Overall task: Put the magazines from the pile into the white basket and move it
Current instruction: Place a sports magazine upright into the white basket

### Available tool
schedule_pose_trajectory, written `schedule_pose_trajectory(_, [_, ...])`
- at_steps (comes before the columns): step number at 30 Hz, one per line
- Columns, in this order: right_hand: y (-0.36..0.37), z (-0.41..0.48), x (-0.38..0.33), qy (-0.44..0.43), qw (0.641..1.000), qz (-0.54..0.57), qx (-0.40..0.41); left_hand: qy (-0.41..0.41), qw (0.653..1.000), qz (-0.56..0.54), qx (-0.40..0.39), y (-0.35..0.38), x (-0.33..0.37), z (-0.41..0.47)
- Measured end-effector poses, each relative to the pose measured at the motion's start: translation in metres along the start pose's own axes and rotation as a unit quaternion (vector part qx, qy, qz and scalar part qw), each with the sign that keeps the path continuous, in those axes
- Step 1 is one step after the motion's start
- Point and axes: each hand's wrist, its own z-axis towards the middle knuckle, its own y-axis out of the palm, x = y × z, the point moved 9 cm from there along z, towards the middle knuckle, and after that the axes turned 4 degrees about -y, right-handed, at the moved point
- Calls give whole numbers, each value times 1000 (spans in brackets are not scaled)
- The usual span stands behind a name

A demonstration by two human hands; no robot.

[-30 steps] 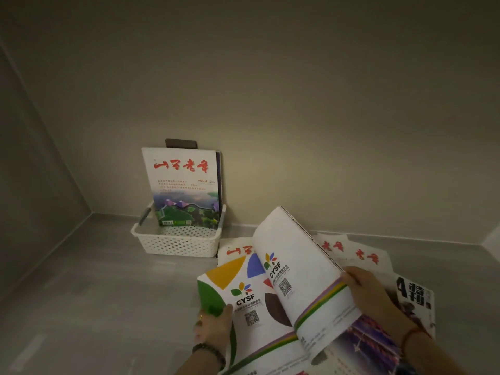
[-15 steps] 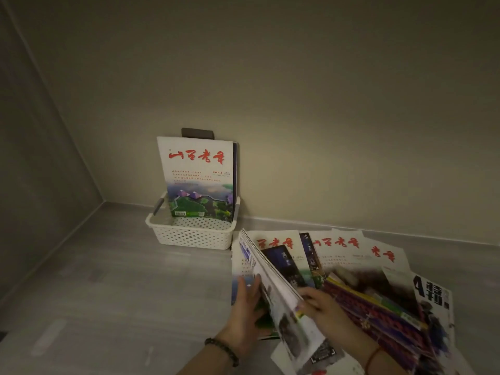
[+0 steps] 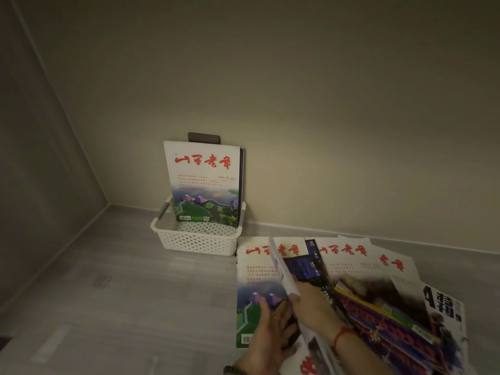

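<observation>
**Magazine half-lifted from the pile, basket waiting at the wall**

A plain beige wall (image 3: 324, 104) meets a grey floor (image 3: 108, 293) along a pale skirting; on the floor at the right lies the pile (image 3: 378, 307) of magazines, fanned out and overlapping, several with red brush-style titles and one at the far right edge with a large black "4". The white basket (image 3: 197, 243), perforated, with a grey handle (image 3: 163, 211) at its left end, stands on the floor against the wall, just left of the pile's far corner. Inside it an upright magazine (image 3: 205, 185) leans back on the wall, at least one more behind it, and a dark wall plate (image 3: 203, 136) shows above them. At the pile's left side a raised magazine (image 3: 281, 266) stands tilted on edge above a landscape cover. The right hand (image 3: 311, 309) is clamped on it, thumb on the near face and fingers behind. The left hand (image 3: 267, 331) lies close beside the right, fingers fairly straight, over the landscape cover and against the raised magazine's lower part; a red cord (image 3: 342, 332) circles the right wrist, a bead bracelet (image 3: 232, 370) the left.
</observation>
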Motion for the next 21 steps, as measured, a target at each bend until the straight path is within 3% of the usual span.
schedule_pose_trajectory(1, [-9,-1,4,-5,1000,25,-17,16,1000,15,-23,-2,3,1])
schedule_pose_trajectory(3, [-36,-5,17,-5,987,153,-42,46,998,51,13,-20,16,0])
schedule_pose_trajectory(5, [-58,-15,21,-23,947,305,-101,62,991,102,55,-41,31,-6])
schedule_pose_trajectory(7, [-73,-26,13,-48,900,402,-163,61,993,100,-3,-37,46,-7])
schedule_pose_trajectory(9, [-84,-28,2,-66,879,444,-164,98,993,56,-23,-37,69,-11])
schedule_pose_trajectory(12, [-99,-15,-8,-80,907,410,-51,201,975,75,64,-61,116,-33])
schedule_pose_trajectory(16, [-112,8,-31,-95,958,253,96,287,935,144,152,-84,184,-73])
schedule_pose_trajectory(21, [-111,42,-87,-136,954,216,155,379,884,174,212,-108,279,-122])
